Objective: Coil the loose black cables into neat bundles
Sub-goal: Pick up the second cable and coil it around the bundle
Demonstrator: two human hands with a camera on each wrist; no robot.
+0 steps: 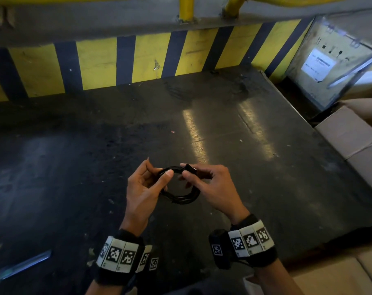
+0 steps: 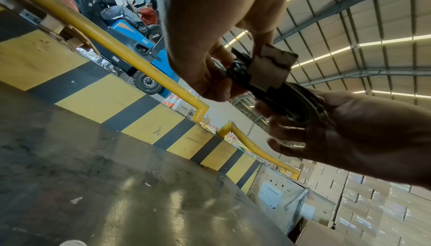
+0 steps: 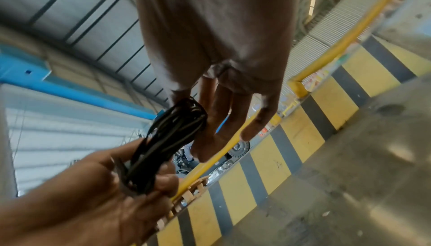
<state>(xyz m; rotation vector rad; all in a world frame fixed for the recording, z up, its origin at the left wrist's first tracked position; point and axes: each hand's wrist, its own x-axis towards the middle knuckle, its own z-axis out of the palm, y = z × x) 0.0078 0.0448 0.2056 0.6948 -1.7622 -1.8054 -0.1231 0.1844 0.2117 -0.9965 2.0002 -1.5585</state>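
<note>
The coiled black cable point(image 1: 179, 186) hangs above the dark worktop point(image 1: 255, 145), pinched at its top by both hands, left hand point(image 1: 143, 188) and right hand point(image 1: 212, 184); loosening either pinch could let the loops spring apart.

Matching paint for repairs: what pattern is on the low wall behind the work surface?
Yellow and black stripes on the low wall, clearest in the head view.
</note>
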